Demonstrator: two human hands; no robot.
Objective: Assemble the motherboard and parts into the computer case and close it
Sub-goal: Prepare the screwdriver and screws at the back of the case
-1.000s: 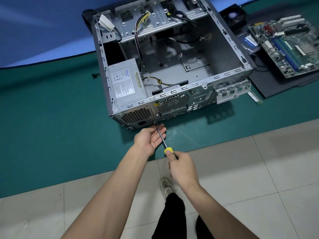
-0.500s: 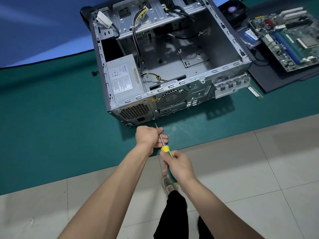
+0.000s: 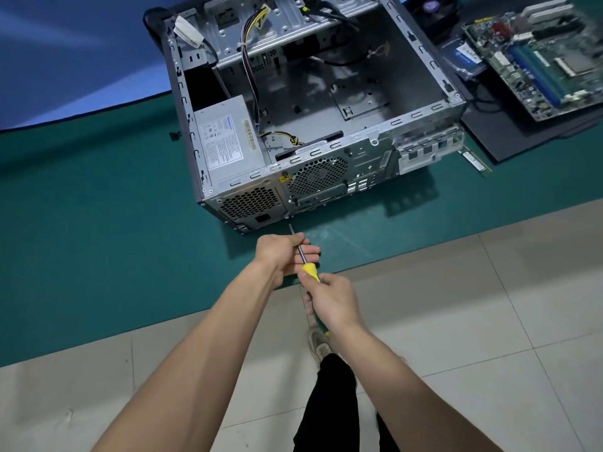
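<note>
Two hands work one screwdriver (image 3: pixel 301 252) at the rear panel of the case (image 3: pixel 313 119), which lies open-side-up on the green mat (image 3: pixel 81 239), near the mat's front edge. At the case's left end sits the power supply (image 3: pixel 225 141), its grille facing the person. A second ago the left hand (image 3: pixel 282 252) lay palm-up and relaxed under the shaft; now its fingers have curled around the shaft just ahead of the yellow collar, steadying it. The tip meets the panel beside the grille's lower right corner, probably on a mounting screw, though the head is too small to make out. The right hand (image 3: pixel 329 300) stays clenched round the handle and has slid back toward the person, so more shaft shows. The view has also drifted, the case sitting higher in frame than before.

Judged from this, the supply is being fastened and the shift to a guided grip suggests the screw is being driven home. Much remains: the case floor holds no board. Past the case's right end, on a dark pad (image 3: pixel 522 132) at the mat's right edge, lies the motherboard (image 3: pixel 538 57), well apart from the case, with a fan (image 3: pixel 434 11) behind it.
</note>
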